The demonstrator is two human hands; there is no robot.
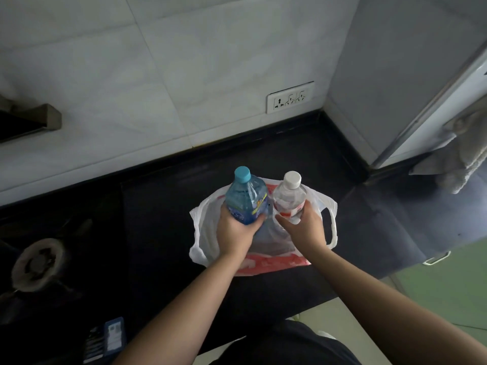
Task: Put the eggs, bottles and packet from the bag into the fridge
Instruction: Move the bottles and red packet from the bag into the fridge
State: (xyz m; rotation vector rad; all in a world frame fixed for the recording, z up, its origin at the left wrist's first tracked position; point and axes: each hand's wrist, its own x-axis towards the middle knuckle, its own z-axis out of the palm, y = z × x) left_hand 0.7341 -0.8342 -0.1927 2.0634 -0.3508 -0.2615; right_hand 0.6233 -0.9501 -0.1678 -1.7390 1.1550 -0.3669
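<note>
**Two bottles held over the open bag, fridge not yet reached**

A blue bottle [246, 198] is grasped low on its body by the left hand [238, 229], the fingers wrapped round the label and the blue cap pointed up and away from the grip. A clear bottle [289, 197] with a white cap is grasped in the same way by the right hand [303, 227], just beside the first; whether the two bottles touch cannot be told. Both are held above the mouth of the white and red plastic bag [203, 233], which lies directly beneath the grips on the dark surface [158, 219]. The eggs and the packet cannot be made out inside the bag.

Risks are judged as follows. Each bottle is gripped near its base, so the weight sits above the hand; a tilt during the carry could let a bottle slide out, more likely the larger blue one. The loose bag handle [332, 225] beside the right grip could be snagged and the bag dragged off the surface, which would endanger any eggs inside. With both hands occupied, the fridge door [448, 101], up and to the right of the right grip, appears shut and cannot easily be pulled open; a cloth [458, 164] hangs at its handle.

Both forearms are stretched forward and converge toward the bag, wrists roughly straight, backs of the hands turned upward
</note>
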